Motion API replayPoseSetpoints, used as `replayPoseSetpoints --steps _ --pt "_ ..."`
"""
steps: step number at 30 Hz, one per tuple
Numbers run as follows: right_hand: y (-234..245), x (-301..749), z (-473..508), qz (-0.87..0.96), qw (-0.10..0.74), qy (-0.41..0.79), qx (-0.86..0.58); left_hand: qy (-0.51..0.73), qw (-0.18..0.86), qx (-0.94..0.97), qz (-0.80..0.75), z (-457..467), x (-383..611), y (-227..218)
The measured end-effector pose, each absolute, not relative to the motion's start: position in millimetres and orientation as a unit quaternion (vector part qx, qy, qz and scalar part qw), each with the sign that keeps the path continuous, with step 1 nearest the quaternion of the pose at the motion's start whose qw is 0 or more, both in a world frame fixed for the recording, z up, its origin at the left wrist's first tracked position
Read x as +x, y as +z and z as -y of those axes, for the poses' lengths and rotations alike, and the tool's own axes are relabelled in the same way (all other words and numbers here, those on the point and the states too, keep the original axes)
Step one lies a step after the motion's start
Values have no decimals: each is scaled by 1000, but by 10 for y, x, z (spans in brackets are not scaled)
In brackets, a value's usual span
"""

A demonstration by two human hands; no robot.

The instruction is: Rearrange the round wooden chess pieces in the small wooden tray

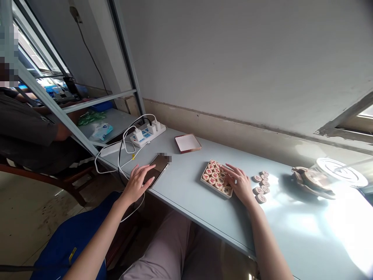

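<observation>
My left hand (pixel 136 182) is spread open at the near edge of a dark phone (pixel 158 168), its fingertips over or touching the screen. To the right sits a shallow box (pixel 214 189) packed with rows of round Chinese chess pieces (pixel 215 175), some lettered red, some black. My right hand (pixel 241 186) rests over the box's right side with its fingers stretched out across it. The pieces beneath that hand are hidden. Beside it, several loose chess pieces (pixel 259 190) lie on the table (pixel 180 182). The box's lid (pixel 188 144) lies upturned farther back.
A white power strip (pixel 149 134) with plugs and cables occupies the table's left back corner. On the right stands a lidded clear plastic cup (pixel 317 177) in bright light. A metal frame (pixel 99 100) and a seated person (pixel 26 120) are to the left.
</observation>
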State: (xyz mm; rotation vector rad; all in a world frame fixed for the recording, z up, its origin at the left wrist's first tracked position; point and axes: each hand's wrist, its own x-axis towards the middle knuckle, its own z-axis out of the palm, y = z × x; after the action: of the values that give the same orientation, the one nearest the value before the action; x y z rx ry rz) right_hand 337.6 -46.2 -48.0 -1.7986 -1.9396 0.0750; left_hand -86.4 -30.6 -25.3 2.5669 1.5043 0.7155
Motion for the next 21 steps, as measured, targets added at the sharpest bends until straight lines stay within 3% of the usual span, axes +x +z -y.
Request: replayPoseSetpoints --steps 21 --pt "-492 3386 457 715 264 35 -646 227 25 842 -489 250 -848 -261"
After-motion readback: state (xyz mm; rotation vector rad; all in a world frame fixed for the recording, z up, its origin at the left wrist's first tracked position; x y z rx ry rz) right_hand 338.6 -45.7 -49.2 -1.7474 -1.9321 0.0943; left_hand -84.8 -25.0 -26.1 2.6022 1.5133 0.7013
